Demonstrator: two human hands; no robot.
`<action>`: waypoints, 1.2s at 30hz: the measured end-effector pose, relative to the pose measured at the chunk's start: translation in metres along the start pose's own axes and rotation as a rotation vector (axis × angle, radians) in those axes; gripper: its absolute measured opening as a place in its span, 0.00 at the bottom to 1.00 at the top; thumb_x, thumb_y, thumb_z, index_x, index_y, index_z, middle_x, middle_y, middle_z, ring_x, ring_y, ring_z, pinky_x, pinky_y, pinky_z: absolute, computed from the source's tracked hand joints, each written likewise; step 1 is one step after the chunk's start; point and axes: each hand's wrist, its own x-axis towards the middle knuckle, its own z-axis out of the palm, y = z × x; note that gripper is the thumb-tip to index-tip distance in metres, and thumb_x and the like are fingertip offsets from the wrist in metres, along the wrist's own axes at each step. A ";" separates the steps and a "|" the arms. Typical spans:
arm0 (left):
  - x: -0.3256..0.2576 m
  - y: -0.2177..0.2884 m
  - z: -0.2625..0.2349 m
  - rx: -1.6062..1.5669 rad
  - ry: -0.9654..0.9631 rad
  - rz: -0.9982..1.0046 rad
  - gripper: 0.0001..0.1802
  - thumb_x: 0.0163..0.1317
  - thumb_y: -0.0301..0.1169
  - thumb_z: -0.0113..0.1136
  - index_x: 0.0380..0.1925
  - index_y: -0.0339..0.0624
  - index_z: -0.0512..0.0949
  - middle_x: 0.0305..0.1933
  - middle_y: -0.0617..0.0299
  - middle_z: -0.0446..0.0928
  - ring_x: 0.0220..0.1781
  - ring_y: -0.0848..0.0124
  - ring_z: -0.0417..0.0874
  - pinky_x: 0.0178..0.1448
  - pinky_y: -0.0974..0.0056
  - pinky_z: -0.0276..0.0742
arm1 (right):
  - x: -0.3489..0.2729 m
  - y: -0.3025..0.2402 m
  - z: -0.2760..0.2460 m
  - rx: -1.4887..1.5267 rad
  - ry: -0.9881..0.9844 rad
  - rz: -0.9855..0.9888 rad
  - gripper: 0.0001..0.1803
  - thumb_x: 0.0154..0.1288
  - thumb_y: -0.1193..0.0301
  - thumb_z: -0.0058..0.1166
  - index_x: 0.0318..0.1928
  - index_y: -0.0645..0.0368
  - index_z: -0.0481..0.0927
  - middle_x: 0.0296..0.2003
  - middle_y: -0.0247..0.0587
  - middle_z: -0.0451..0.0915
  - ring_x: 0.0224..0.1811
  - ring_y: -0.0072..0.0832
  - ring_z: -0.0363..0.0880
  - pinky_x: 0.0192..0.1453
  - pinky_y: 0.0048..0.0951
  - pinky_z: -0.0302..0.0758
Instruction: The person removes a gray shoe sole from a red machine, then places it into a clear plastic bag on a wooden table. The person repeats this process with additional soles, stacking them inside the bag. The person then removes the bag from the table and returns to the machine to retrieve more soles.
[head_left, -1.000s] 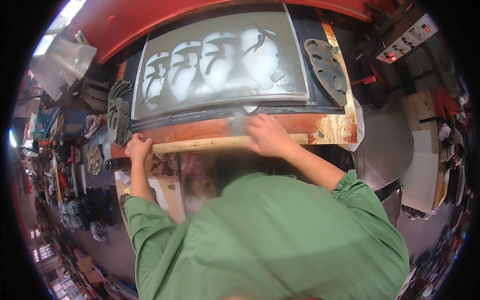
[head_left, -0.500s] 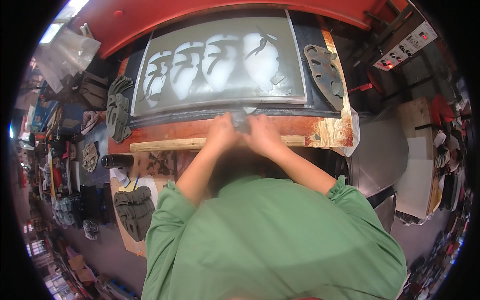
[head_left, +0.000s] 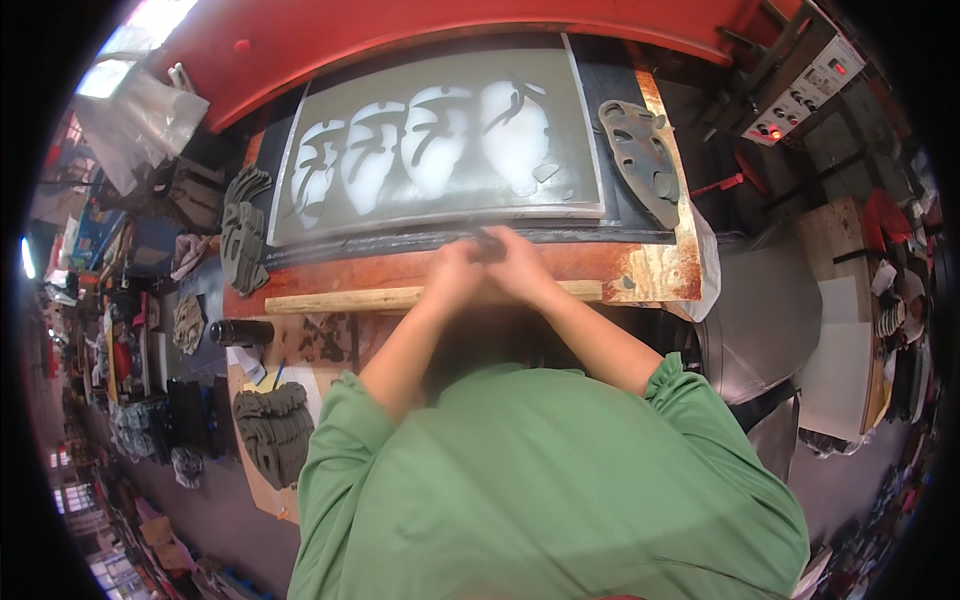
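Note:
My left hand (head_left: 457, 272) and my right hand (head_left: 518, 266) are close together over the front edge of the worktable. Between their closed fingers they hold a small dark grey piece (head_left: 487, 244), blurred and partly hidden by the fingers. Just beyond them lies a grey sheet (head_left: 562, 110) with several white, shoe-upper-shaped openings cut through it. A few grey scraps (head_left: 545, 172) rest at the sheet's right part. To its right is a dark, flat shape with holes (head_left: 642, 165). A pile of grey cut pieces (head_left: 243, 235) sits at the table's left edge.
A wooden strip (head_left: 350, 300) runs along the table's front. Lower left, a stack of grey cut pieces (head_left: 272, 430) and a black bottle (head_left: 240, 332) stand on a side surface. A red machine beam (head_left: 420, 22) spans the back; a control panel (head_left: 805, 90) is at far right.
Both hands have come closer together, with the grey piece between them now darker and less visible. The view has shifted slightly; the sheet and piles lie as before.

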 end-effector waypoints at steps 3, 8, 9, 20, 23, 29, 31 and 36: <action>0.006 0.020 0.010 -0.052 0.101 0.156 0.15 0.52 0.22 0.59 0.41 0.33 0.83 0.40 0.50 0.85 0.42 0.61 0.86 0.50 0.62 0.79 | 0.004 0.001 -0.026 0.388 0.052 0.202 0.27 0.52 0.80 0.58 0.56 0.69 0.73 0.51 0.50 0.80 0.53 0.39 0.78 0.56 0.33 0.75; 0.025 0.078 0.050 -0.237 0.145 0.377 0.13 0.51 0.25 0.61 0.39 0.37 0.83 0.43 0.47 0.81 0.49 0.50 0.80 0.57 0.53 0.75 | -0.021 -0.003 -0.101 0.930 0.118 0.154 0.25 0.57 0.88 0.52 0.56 0.62 0.74 0.49 0.42 0.78 0.53 0.31 0.76 0.59 0.33 0.74; 0.032 0.095 0.060 -0.241 0.123 0.342 0.14 0.53 0.24 0.62 0.42 0.37 0.81 0.43 0.50 0.81 0.47 0.55 0.82 0.54 0.56 0.77 | -0.026 -0.003 -0.119 1.007 0.173 0.145 0.24 0.57 0.88 0.52 0.56 0.62 0.74 0.49 0.42 0.78 0.54 0.32 0.77 0.59 0.33 0.74; 0.077 0.242 0.119 -0.724 -0.386 0.328 0.28 0.65 0.32 0.61 0.64 0.36 0.69 0.67 0.47 0.71 0.69 0.60 0.70 0.70 0.58 0.67 | -0.028 0.042 -0.360 0.564 0.893 0.036 0.29 0.55 0.88 0.58 0.59 0.61 0.72 0.43 0.41 0.79 0.45 0.33 0.81 0.52 0.36 0.79; 0.070 0.183 0.091 -0.420 -0.373 0.469 0.21 0.66 0.32 0.58 0.58 0.38 0.76 0.58 0.50 0.78 0.61 0.62 0.78 0.64 0.60 0.73 | -0.031 0.100 -0.380 0.014 0.832 0.447 0.43 0.55 0.71 0.67 0.71 0.59 0.63 0.49 0.45 0.80 0.50 0.32 0.80 0.47 0.32 0.75; -0.017 0.024 0.003 -0.061 -0.111 0.602 0.11 0.64 0.27 0.61 0.45 0.37 0.82 0.44 0.54 0.83 0.43 0.64 0.84 0.48 0.63 0.80 | -0.010 0.132 -0.363 -0.347 0.873 0.354 0.30 0.58 0.65 0.67 0.61 0.61 0.76 0.48 0.48 0.82 0.50 0.33 0.81 0.54 0.31 0.76; -0.056 -0.022 -0.025 -0.246 0.004 0.370 0.10 0.65 0.26 0.60 0.45 0.35 0.82 0.44 0.56 0.83 0.45 0.67 0.84 0.50 0.64 0.79 | 0.014 0.102 -0.331 -0.437 0.765 0.136 0.25 0.60 0.64 0.64 0.56 0.63 0.79 0.49 0.47 0.83 0.53 0.34 0.81 0.58 0.32 0.75; -0.183 -0.127 -0.064 -0.674 0.654 -0.224 0.12 0.68 0.25 0.58 0.49 0.33 0.78 0.44 0.58 0.81 0.45 0.73 0.82 0.52 0.69 0.78 | 0.090 0.020 -0.217 -0.284 0.459 -0.189 0.20 0.63 0.71 0.62 0.55 0.63 0.78 0.48 0.41 0.80 0.50 0.27 0.77 0.56 0.28 0.73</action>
